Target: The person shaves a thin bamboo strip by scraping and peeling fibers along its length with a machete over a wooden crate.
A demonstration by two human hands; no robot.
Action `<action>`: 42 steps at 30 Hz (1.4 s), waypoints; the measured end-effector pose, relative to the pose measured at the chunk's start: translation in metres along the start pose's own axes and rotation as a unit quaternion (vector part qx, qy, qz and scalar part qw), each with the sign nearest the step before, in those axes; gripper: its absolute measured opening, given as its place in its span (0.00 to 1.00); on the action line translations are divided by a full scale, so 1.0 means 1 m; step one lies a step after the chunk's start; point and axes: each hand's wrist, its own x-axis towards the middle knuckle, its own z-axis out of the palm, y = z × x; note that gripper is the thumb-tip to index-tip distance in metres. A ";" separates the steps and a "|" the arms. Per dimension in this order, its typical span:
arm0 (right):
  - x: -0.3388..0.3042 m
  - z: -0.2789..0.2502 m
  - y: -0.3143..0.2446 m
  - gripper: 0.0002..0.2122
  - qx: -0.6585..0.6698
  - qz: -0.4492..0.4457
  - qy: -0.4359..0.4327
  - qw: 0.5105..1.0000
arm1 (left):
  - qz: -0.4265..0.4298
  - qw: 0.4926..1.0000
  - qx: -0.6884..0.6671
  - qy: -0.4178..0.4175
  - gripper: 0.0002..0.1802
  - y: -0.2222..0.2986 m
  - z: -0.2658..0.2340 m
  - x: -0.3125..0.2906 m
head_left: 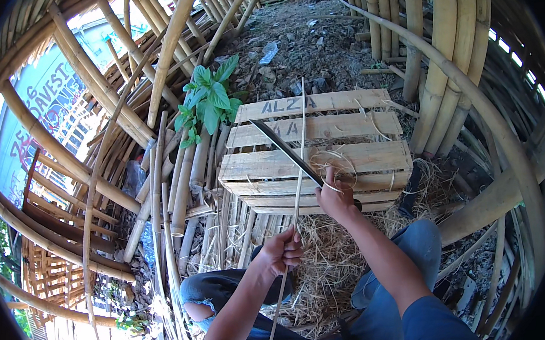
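My left hand is closed round a long thin bamboo strip. The strip runs from below my fist up past the far edge of a wooden slatted crate. Over the crate, my right hand grips a knife with a long dark blade; its handle is mostly hidden by my fingers. The blade slants up and to the left and crosses the strip, though I cannot tell whether they touch. Thin curled shavings hang around my right hand and lie on the crate.
Pale shavings cover the ground between my knees. Bamboo poles lie left of the crate, beside a leafy green plant. Thick upright bamboo posts and a curved pole stand at right. Stony soil lies beyond.
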 end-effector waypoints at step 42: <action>0.008 0.003 -0.003 0.22 0.057 0.060 -0.017 0.996 | -0.089 0.992 -0.086 -0.011 0.25 -0.140 -0.044 -0.130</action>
